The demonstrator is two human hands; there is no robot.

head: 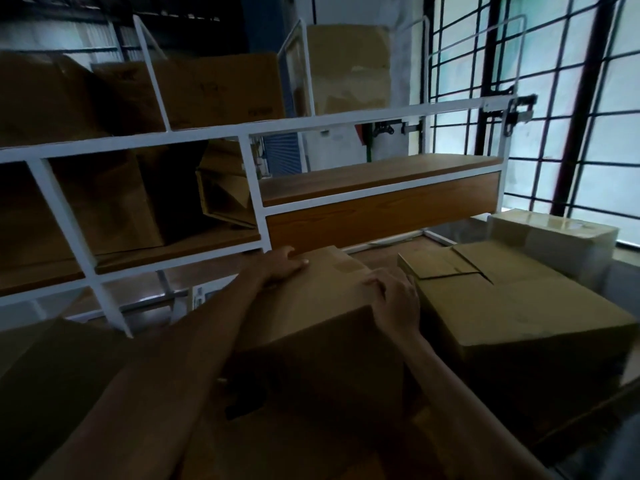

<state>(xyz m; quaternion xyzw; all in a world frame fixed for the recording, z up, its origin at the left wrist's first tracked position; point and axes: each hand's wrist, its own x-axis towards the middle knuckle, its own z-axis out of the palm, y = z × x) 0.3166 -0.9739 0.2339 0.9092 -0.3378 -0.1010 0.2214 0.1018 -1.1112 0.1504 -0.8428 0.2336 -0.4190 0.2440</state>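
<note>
A closed brown cardboard box (pixel 322 296) sits in front of me, tilted, its far end under the lower wooden shelf (pixel 381 216). My left hand (pixel 280 265) lies on the box's far left top edge, fingers curled over that edge. My right hand (pixel 394 296) grips the box's right top edge, fingers bent over the side toward the neighbouring box. Both forearms reach in from the bottom of the view.
A larger cardboard box (pixel 519 299) with a partly lifted flap sits just right of the held one. A taped box (pixel 554 237) stands behind it. White-framed shelving (pixel 86 147) at left holds several cartons. A barred window (pixel 571 98) fills the right.
</note>
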